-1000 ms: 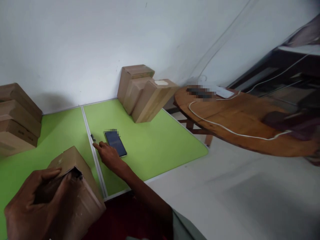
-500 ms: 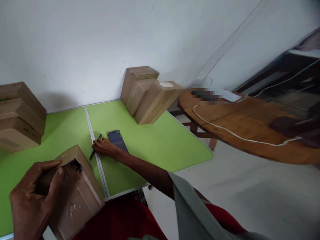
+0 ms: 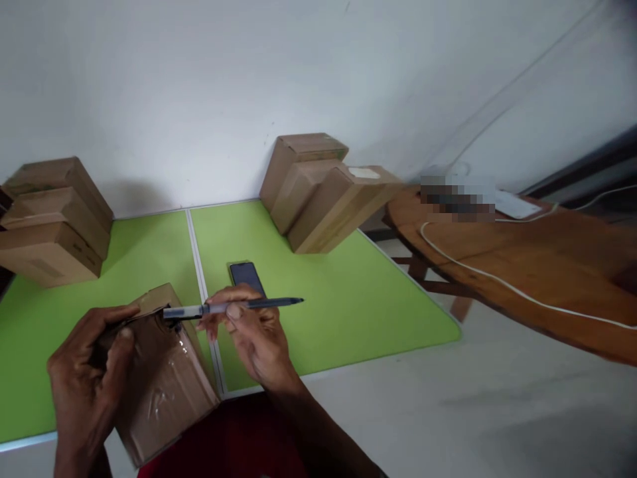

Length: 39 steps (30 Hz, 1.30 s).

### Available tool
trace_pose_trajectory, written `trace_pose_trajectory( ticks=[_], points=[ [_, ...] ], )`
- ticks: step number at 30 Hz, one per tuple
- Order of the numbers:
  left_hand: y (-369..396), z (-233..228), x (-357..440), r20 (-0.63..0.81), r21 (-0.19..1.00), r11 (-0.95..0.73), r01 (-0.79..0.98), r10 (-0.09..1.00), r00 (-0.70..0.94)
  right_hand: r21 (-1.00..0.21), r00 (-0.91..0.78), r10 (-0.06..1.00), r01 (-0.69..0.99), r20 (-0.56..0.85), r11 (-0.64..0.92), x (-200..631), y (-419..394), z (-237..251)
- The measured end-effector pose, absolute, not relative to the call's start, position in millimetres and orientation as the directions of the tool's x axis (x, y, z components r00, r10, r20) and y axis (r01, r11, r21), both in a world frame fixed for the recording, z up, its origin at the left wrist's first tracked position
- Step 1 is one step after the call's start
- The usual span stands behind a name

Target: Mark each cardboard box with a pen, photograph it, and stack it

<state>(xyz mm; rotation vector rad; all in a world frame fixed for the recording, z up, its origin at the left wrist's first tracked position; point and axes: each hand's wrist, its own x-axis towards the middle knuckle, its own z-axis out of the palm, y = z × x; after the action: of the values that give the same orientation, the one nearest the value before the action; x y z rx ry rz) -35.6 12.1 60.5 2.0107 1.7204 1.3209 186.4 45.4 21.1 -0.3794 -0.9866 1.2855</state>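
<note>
My left hand (image 3: 87,382) grips a brown cardboard box (image 3: 166,378) wrapped in clear tape, held tilted over the near edge of the green table (image 3: 338,299). My right hand (image 3: 253,332) holds a dark pen (image 3: 233,307) level, between thumb and fingers, its left end close to the box's torn top corner. A dark phone (image 3: 246,273) lies flat on the table just beyond my right hand.
Several cardboard boxes lean against the wall at the back (image 3: 323,192), and a stack of three (image 3: 54,219) sits at the left. A round wooden table (image 3: 537,259) with a white cable (image 3: 502,282) stands to the right. A pale seam (image 3: 199,265) divides the green top.
My right hand picked the pen up from the table beside the phone and brought it back toward the box. The camera view shifted a little to the left.
</note>
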Motion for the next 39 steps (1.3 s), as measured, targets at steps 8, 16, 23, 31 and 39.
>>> trace_pose_trajectory(
  ticks=[8,16,23,31,39],
  points=[
    [8,67,-27,0.51,0.627,-0.315,0.712,0.857,-0.07,-0.781,0.011,0.951,-0.568,0.309,0.26,214,40,36],
    [13,65,-32,0.482,0.659,-0.291,0.694,0.871,-0.093,-0.863,-0.176,0.957,-0.491,0.229,0.116,249,29,47],
    [14,66,-32,0.46,0.685,-0.265,0.678,0.88,-0.12,-0.767,-0.001,0.911,-0.54,0.412,0.346,227,24,50],
    [15,66,-29,0.455,0.707,-0.249,0.662,0.876,-0.157,-0.815,0.035,0.92,-0.453,0.39,0.362,194,12,32],
    [13,66,-32,0.455,0.685,-0.265,0.678,0.883,-0.114,-0.852,0.006,0.877,-0.234,0.481,0.469,172,22,20]
  ],
)
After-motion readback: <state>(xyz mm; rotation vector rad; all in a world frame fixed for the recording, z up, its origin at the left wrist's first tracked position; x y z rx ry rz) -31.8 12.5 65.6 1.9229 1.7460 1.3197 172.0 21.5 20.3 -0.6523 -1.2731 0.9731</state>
